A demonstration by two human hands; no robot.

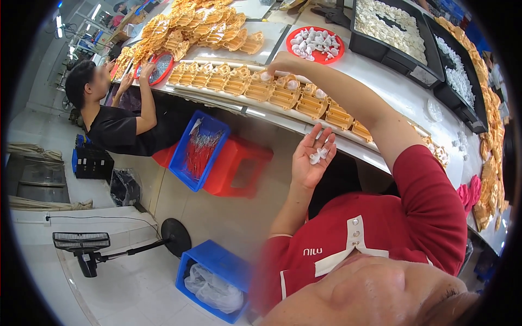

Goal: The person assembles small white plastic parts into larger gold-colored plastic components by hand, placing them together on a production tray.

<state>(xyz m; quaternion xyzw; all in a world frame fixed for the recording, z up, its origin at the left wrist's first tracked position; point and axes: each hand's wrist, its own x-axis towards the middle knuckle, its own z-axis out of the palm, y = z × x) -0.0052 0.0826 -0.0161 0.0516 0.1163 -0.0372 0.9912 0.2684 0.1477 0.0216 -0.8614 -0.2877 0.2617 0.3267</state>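
Observation:
My left hand (314,163) is palm up, fingers slightly curled, cupping several small white plastic parts (318,156). My right hand (281,63) reaches across to a row of orange-tan plastic shells (284,99) on a long rack at the table edge. Its bent fingertips are at the upper end of one shell, closed on a small white part (265,76); the grip is partly hidden. White pieces also sit in a few shells just right of that hand. Beyond the row stands a red round tray (340,54) of loose white parts.
Black bins (375,53) of white pieces stand at the far right. More orange shells (206,24) are heaped at the back left. A co-worker (117,111) in black works there beside another red tray (163,73). A blue bin (197,149), red stool (239,168) and fan (81,247) stand left.

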